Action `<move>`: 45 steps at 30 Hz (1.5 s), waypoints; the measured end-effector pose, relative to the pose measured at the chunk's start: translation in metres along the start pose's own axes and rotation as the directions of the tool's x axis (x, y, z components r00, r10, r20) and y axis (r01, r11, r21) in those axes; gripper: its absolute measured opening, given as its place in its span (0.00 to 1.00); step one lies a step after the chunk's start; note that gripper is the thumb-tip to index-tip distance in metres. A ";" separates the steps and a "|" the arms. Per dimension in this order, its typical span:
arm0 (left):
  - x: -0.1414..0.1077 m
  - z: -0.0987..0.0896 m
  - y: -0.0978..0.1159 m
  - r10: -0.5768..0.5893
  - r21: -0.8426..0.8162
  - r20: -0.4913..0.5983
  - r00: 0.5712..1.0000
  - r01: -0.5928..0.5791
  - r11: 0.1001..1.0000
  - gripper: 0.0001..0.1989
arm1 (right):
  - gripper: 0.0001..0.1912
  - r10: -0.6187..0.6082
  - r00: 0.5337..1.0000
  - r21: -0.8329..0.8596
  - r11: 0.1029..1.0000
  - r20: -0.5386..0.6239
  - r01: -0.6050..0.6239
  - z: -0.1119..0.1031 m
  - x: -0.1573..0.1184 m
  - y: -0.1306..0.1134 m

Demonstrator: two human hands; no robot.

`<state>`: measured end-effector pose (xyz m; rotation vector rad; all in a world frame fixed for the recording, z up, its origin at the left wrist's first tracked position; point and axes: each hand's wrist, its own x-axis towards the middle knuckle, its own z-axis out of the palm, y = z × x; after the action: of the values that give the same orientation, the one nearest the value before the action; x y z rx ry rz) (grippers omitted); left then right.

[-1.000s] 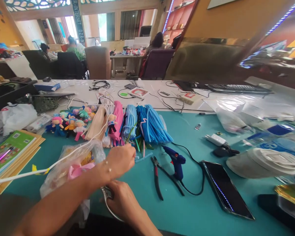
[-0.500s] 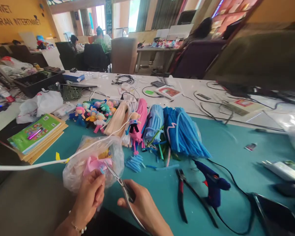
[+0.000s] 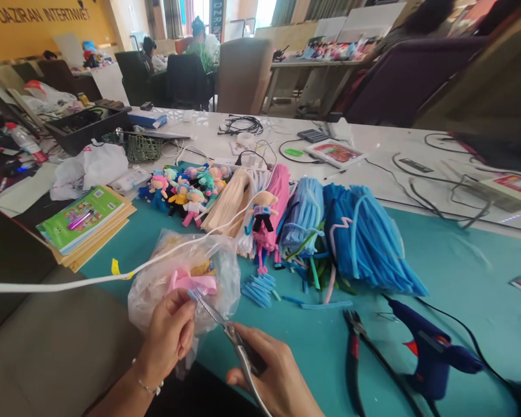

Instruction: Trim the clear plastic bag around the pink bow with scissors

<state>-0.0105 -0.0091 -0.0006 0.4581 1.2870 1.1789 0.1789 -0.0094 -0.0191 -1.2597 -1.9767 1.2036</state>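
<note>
My left hand (image 3: 170, 324) pinches a small light-blue piece (image 3: 193, 294) between thumb and fingers, in front of a clear plastic bag (image 3: 228, 260). Inside the bag lies pink ribbon-like material (image 3: 202, 284). My right hand (image 3: 278, 370) grips metal scissors (image 3: 232, 333) by the handles, with the blades pointing up and left so their tips meet the light-blue piece. Whether the blades are fully closed is hard to tell. Just beyond the scissors is a pile of short blue pieces (image 3: 259, 289). Behind it stands a small doll (image 3: 263, 214).
Bundles of blue pipe cleaners (image 3: 369, 237), small dolls (image 3: 195, 202) and a green book (image 3: 80, 217) sit around the teal mat (image 3: 312, 341). Pliers (image 3: 354, 341) and a glue gun (image 3: 429, 347) lie at the right. A white cable (image 3: 69, 287) crosses at left.
The view has shifted, so the table's objects appear farther right and mostly larger. The scissor blades now look closer together, at the small light-blue piece in my left hand.
</note>
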 end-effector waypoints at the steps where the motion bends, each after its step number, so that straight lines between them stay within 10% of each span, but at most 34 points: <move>1: 0.000 0.000 0.000 -0.004 0.009 0.007 1.000 0.004 1.000 0.22 | 0.41 -0.004 1.000 -0.006 1.000 0.000 0.004 0.000 0.000 0.000; 45: 0.001 -0.004 0.003 -0.018 -0.057 0.162 0.987 0.028 0.998 0.26 | 0.32 -0.177 0.977 -0.100 0.981 -0.121 0.166 0.009 0.001 -0.002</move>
<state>-0.0161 -0.0079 0.0003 0.4841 1.1126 1.1343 0.1706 -0.0126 -0.0220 -1.1517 -2.0167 0.9367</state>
